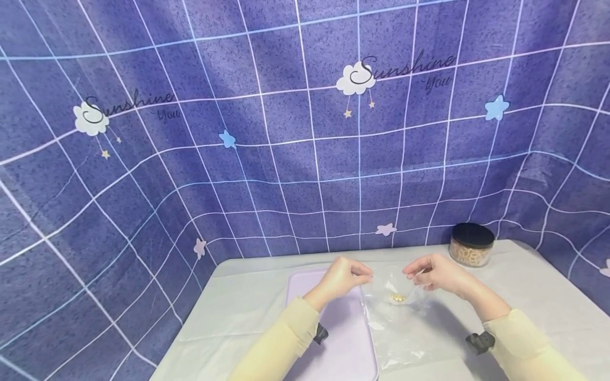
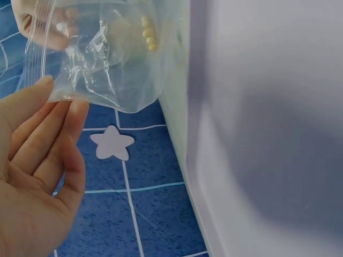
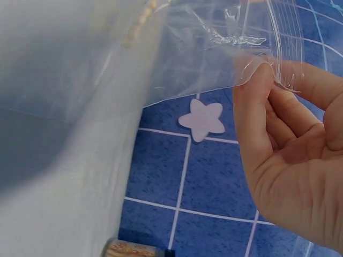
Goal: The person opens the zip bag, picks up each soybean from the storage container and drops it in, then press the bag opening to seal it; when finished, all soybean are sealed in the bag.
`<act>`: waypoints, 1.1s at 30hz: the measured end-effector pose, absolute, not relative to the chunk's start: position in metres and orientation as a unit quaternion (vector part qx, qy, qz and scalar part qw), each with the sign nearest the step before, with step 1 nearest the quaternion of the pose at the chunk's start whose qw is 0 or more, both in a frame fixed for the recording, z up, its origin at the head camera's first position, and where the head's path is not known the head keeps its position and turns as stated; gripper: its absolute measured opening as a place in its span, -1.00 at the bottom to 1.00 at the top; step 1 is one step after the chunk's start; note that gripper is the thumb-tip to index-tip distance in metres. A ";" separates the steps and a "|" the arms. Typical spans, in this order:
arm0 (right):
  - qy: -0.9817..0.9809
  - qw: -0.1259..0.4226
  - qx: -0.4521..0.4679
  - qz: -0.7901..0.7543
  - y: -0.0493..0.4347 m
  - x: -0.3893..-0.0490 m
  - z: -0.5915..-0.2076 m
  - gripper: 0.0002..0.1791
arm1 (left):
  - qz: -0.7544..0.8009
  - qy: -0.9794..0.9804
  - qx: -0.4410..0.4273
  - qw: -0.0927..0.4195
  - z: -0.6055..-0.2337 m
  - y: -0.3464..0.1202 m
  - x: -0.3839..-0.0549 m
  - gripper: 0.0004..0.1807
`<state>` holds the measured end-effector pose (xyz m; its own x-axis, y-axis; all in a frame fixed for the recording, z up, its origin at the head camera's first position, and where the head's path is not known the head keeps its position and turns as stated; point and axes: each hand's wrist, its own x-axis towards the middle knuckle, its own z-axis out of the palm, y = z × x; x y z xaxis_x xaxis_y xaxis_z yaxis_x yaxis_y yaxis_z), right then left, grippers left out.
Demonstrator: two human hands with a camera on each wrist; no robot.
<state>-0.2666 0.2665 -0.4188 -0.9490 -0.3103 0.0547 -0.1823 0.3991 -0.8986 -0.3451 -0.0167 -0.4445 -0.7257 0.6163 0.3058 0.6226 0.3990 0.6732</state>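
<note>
A clear zip-top bag (image 2: 112, 59) is stretched between the two hands above the table. Several small yellow beads (image 1: 397, 298) sit in a row low inside it; in the left wrist view they show through the film. Near one end of the zip strip, my left hand (image 1: 340, 278) pinches the bag's edge between thumb and fingers. The right hand (image 1: 438, 275) pinches the opposite end, also by the zip, as the right wrist view shows. Whether the bag's mouth is parted cannot be told.
Under the left forearm lies a lavender tray (image 1: 329, 349). Clear plastic film (image 1: 405, 338) lies on the pale-covered table (image 1: 224, 312) beside it. A black-lidded jar (image 1: 471, 244) of ring-shaped pieces stands at the back right. A blue grid-patterned curtain (image 1: 286, 159) surrounds the table.
</note>
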 end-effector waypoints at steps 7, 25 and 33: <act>0.815 0.008 -0.168 -0.554 0.274 -0.265 -0.409 -0.69 | -0.451 -0.829 -0.329 0.017 -0.429 -0.023 -0.334 -0.91; 0.752 -0.098 -0.236 -0.608 0.287 -0.243 -0.410 -0.75 | -0.550 -0.769 -0.324 0.040 -0.391 -0.025 -0.317 -0.91; 0.750 -0.142 -0.225 -0.605 0.283 -0.239 -0.399 -0.81 | -0.533 -0.774 -0.338 0.041 -0.379 -0.034 -0.313 -0.86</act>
